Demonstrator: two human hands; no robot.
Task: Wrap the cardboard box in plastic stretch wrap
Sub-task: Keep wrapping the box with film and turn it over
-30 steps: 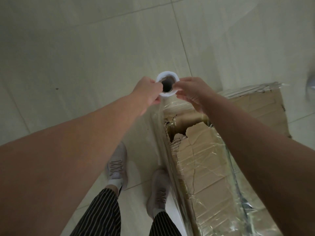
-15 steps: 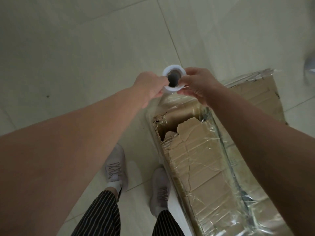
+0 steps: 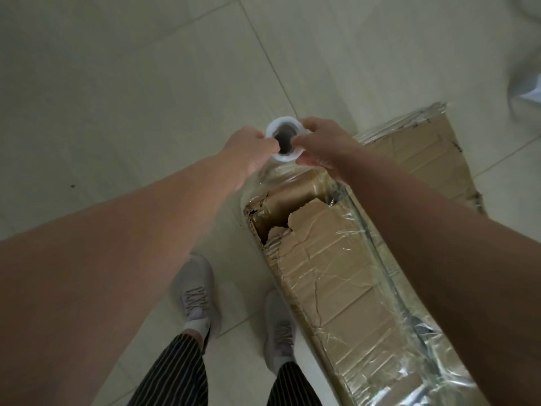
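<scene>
Roll: the stretch wrap roll is seen end-on at the upper centre of the frame, white rim around a dark hollow core.
Left hand: fingers clamped on the roll's left rim.
Right hand: fingers clamped on the roll's right rim.
Box: the cardboard box lies on the floor, running from the centre to the lower right corner; its top is torn open at the upper-left end.
Film: clear plastic film, wrinkled and shiny, covers the box's top and right side, and a sheet reaches from below the roll to the box's upper end.
Flat cardboard: lies on the floor right of centre, beside the box.
Feet: grey shoes and striped trousers at the lower centre, just left of the box.
</scene>
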